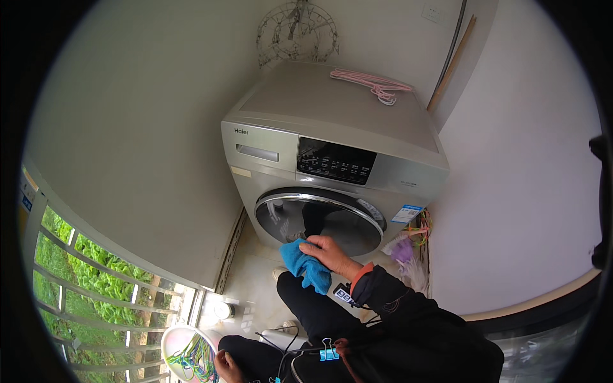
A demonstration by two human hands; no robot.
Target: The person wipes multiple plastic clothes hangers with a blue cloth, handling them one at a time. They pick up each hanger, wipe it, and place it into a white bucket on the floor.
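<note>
My right hand (333,256) grips a crumpled blue cloth (304,268), held just in front of the round door (335,222) of a silver Haier front-loading washing machine (268,179). The door looks closed, with dark glass and a chrome rim. My left hand (228,366) rests by my left knee at the bottom, beside a white bucket (166,345) of colourful clothes hangers (196,359); its fingers are partly hidden, and whether it holds anything cannot be told.
Pink hangers (378,84) lie on the machine's top. A round hanging rack (297,36) is behind it. Purple and white brush-like items (404,251) stand at its right. A small round container (223,310) is on the floor near the barred window (96,297). Walls close in both sides.
</note>
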